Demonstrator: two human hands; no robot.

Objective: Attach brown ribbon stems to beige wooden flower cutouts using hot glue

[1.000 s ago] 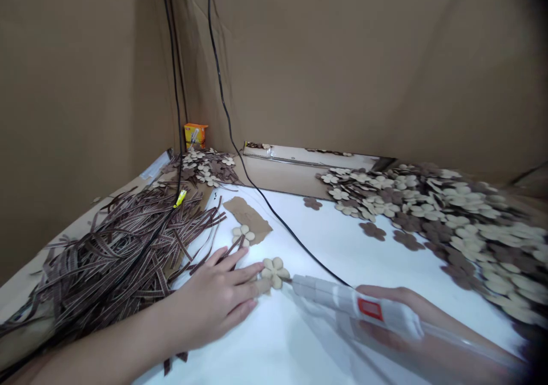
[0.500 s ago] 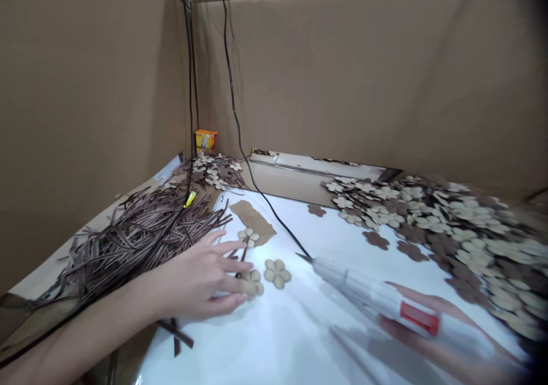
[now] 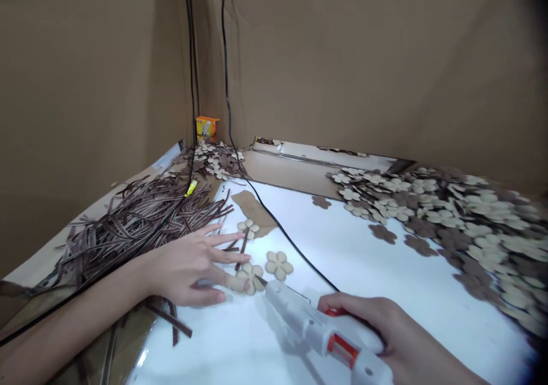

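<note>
My right hand (image 3: pixel 377 322) is wrapped round a white hot glue gun (image 3: pixel 317 322) with red parts. The gun's metal nozzle meets a beige flower cutout (image 3: pixel 252 279) on the white board. Spread over the board is my left hand (image 3: pixel 201 262), fingers apart, one fingertip resting on that same flower's left side. Just right of it lies another beige flower (image 3: pixel 279 265). A smaller-looking beige flower (image 3: pixel 248 227) with a dark brown strip (image 3: pixel 243 251) lies beyond my left fingertips.
A heap of brown stitched strips (image 3: pixel 145 231) covers the left side. Beige and brown flowers (image 3: pixel 445 214) are piled at the right. A black cord (image 3: pixel 278 219) crosses the white board (image 3: pixel 214 351). An orange box (image 3: pixel 208 128) stands in the corner between cardboard walls (image 3: pixel 342 60).
My right hand has brought the glue gun leftward, from right of the flowers to the flower by my left fingers. The left hand has shifted slightly left and uncovered more of that flower.
</note>
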